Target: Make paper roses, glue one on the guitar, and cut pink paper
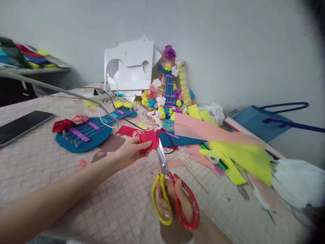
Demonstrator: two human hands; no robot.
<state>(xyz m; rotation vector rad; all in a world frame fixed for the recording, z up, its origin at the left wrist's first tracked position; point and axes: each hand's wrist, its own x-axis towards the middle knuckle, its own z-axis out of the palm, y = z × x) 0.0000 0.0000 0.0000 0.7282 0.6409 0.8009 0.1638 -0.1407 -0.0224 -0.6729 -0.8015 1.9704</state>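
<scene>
Between the thumb and fingers of my left hand (133, 149) is a folded piece of red paper (146, 136). My right hand (175, 200) grips scissors (163, 162) by one yellow and one red handle loop. Their blade tips point away from me and meet the right edge of the red paper; whether they are cutting into it I cannot tell. Just behind my left hand lie a red strip (126, 130) and a small pink crepe flower. To the left rests a blue guitar-shaped craft (96, 134) with strings and paper flowers.
A white glue gun (155, 117) stands behind the red paper. Pink (200, 127) and yellow sheets (241, 159) spread to the right, near a tape roll (212, 158). A phone (25, 126) lies at far left. Flower-covered crafts (170, 88) and white cut board (128, 64) lean on the wall.
</scene>
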